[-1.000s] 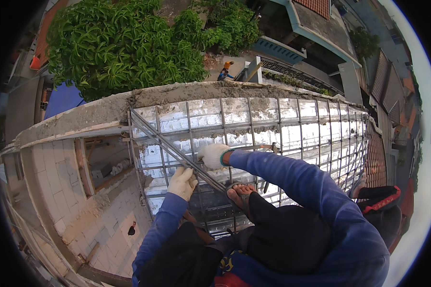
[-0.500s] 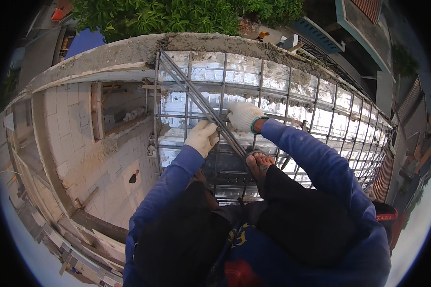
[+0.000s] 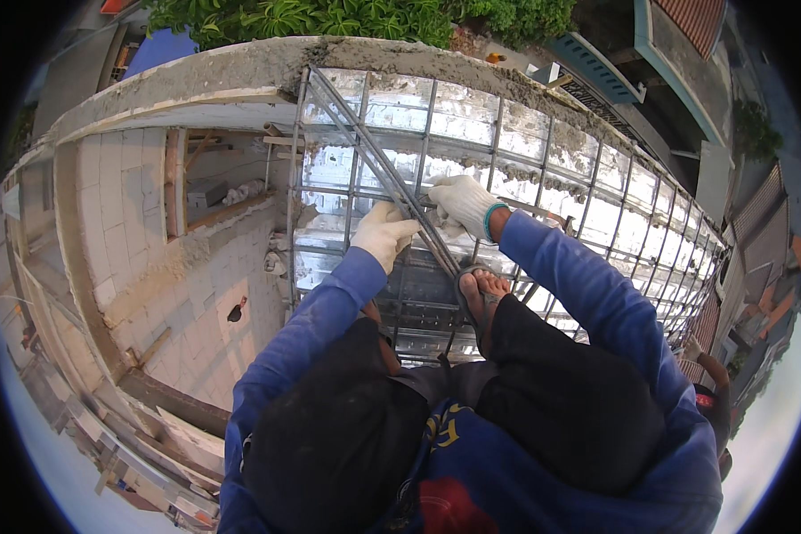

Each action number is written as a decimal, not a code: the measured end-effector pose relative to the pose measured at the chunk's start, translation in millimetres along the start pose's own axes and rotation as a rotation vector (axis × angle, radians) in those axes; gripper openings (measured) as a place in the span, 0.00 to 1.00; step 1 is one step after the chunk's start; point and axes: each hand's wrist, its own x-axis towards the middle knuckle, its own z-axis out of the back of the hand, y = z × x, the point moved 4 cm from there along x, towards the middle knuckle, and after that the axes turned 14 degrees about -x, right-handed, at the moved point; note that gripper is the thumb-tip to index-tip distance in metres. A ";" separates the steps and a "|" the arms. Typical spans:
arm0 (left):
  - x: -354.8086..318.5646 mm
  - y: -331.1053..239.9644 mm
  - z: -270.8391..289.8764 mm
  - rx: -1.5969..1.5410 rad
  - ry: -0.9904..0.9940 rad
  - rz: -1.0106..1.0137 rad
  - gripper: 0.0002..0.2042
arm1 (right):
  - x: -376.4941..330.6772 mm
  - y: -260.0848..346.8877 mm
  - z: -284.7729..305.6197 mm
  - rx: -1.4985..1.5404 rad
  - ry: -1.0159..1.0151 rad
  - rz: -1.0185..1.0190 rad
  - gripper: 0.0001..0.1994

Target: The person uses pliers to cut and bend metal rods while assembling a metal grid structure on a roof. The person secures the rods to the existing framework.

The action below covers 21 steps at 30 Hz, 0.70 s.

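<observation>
Silvery decking [image 3: 461, 100] is lying beneath a steel grid [image 3: 429, 120]; slanting bars [image 3: 382, 164] are crossing it toward our foot [image 3: 481, 301], probably for steadying. Our gloved left hand [image 3: 384, 237] and right hand [image 3: 464, 206] are flanking the bars, curled; whether they're grasping, we cannot tell.

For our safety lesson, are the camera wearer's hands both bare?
No, white fabric gloves cover both the left hand and right hand.

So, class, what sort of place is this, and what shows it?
Probably a building site, above ground level: a grid of steel bars lies over shiny metal sheeting, near an unplastered block wall.
</observation>
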 end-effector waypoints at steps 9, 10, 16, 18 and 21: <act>-0.4 -4.7 9.2 0.098 0.060 -0.162 0.22 | -45.3 43.2 18.8 0.515 0.059 -0.278 0.13; -2.4 -1.0 7.4 -0.104 -0.061 0.051 0.22 | -49.7 44.7 16.1 0.542 0.047 -0.300 0.15; -4.1 -0.8 7.5 0.590 0.219 -0.467 0.25 | -58.0 45.1 18.8 0.514 0.044 -0.282 0.21; -2.1 0.7 7.1 0.524 0.154 -0.393 0.27 | -58.6 48.2 21.0 0.482 0.051 -0.268 0.21; -3.2 0.3 9.2 0.557 0.083 -0.387 0.24 | -68.9 59.6 27.2 0.384 0.047 -0.233 0.21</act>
